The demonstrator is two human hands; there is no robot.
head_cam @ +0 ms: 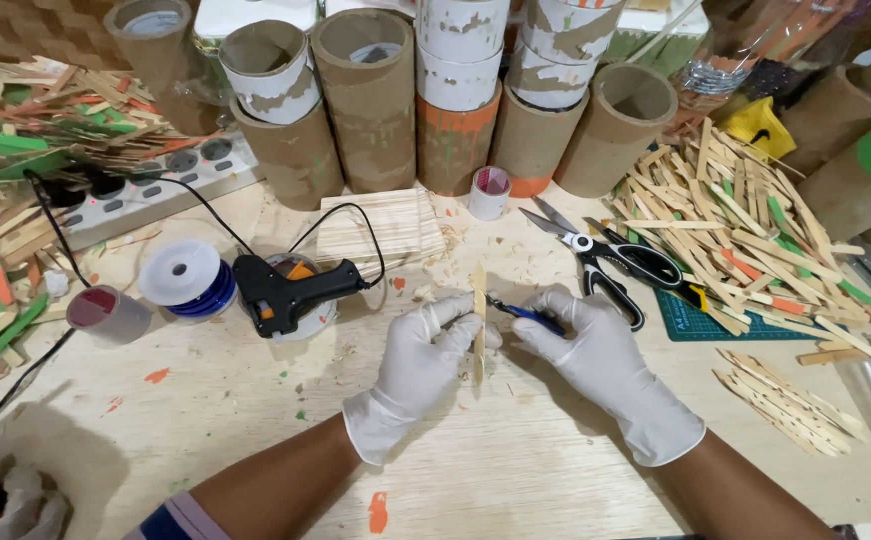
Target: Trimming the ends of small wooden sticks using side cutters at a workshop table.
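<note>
Both my hands wear white gloves and work at the middle of a wooden table. My left hand (420, 360) pinches a thin, flat wooden stick (478, 300) and holds it upright on its end. My right hand (590, 350) grips a small blue-handled cutting tool (525, 314) whose tip touches the stick's right edge about halfway up. Wood shavings lie scattered around the stick.
A black glue gun (290, 290) rests left of my hands, next to a spool (187, 277) and a tape roll (107, 313). Black-handled scissors (605, 255) lie to the right, beside a heap of wooden sticks (745, 235). Cardboard tubes (370, 95) line the back; a power strip (145, 185) sits back left.
</note>
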